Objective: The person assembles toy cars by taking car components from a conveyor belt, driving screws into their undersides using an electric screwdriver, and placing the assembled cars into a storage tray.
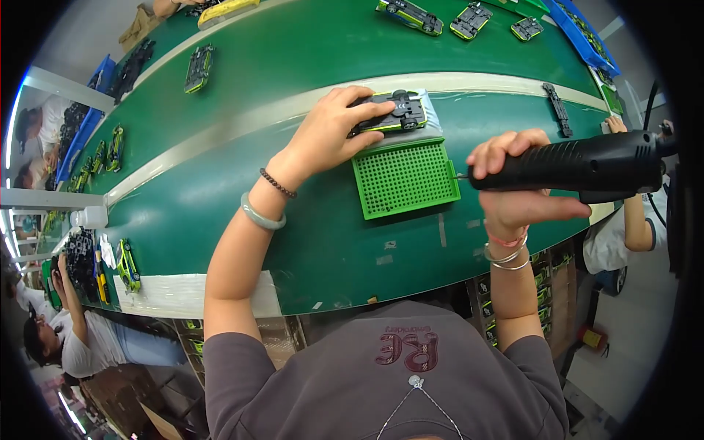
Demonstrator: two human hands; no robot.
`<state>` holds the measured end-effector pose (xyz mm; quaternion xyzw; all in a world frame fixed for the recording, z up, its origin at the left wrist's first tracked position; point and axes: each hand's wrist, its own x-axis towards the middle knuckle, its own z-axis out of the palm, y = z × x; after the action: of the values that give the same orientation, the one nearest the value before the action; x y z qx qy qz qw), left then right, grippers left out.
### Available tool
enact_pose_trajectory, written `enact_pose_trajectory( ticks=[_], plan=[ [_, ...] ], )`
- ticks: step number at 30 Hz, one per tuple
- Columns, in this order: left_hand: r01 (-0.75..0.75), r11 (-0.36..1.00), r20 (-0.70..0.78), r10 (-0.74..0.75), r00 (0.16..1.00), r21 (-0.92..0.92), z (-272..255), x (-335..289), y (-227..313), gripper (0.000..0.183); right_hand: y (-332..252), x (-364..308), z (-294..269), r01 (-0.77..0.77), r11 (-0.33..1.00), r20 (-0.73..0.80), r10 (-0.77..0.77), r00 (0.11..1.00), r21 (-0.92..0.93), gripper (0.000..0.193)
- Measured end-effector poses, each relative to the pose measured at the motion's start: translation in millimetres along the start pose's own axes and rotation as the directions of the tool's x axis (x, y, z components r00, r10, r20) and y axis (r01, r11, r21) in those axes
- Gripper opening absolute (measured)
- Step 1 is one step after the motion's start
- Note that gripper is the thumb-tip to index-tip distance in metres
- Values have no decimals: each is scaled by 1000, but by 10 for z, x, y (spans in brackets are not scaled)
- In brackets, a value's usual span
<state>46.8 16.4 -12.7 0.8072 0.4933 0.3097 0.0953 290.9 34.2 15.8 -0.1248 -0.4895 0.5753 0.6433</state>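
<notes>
- I count one upturned toy car (pixel 411 114) beneath the left hand (pixel 337 126), whose fingers grip it: black underside and wheels, yellow-green edges.
- I see one black electric screwdriver (pixel 572 163) gripped by the right hand (pixel 510 172).
- One green perforated tray (pixel 407 176) lies near the left fingertips; three upturned cars (pixel 470 20) sit beyond both hands' fingers.

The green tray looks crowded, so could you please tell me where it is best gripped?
Probably grip the green tray by its near-left corner, coming from the person's side: the raised rim looks free there, while the upturned car crowds the far edge and the power screwdriver points at the right.
</notes>
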Motion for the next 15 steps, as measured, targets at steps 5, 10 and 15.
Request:
enact_pose_trajectory(
  ticks=[5,10,15],
  plan=[
    [-50,999,-96,52,994,21,74,-27,-54,41,346,-200,512,-163,983,114,152,982,89,106],
    [-71,997,-122,74,990,31,104,-46,-80,41,491,-276,678,-293,952,134,303,944,-87,105],
    [-60,997,-121,65,990,40,102,-78,-110,41,573,-309,699,-301,944,174,321,931,-131,104]
  ],
)
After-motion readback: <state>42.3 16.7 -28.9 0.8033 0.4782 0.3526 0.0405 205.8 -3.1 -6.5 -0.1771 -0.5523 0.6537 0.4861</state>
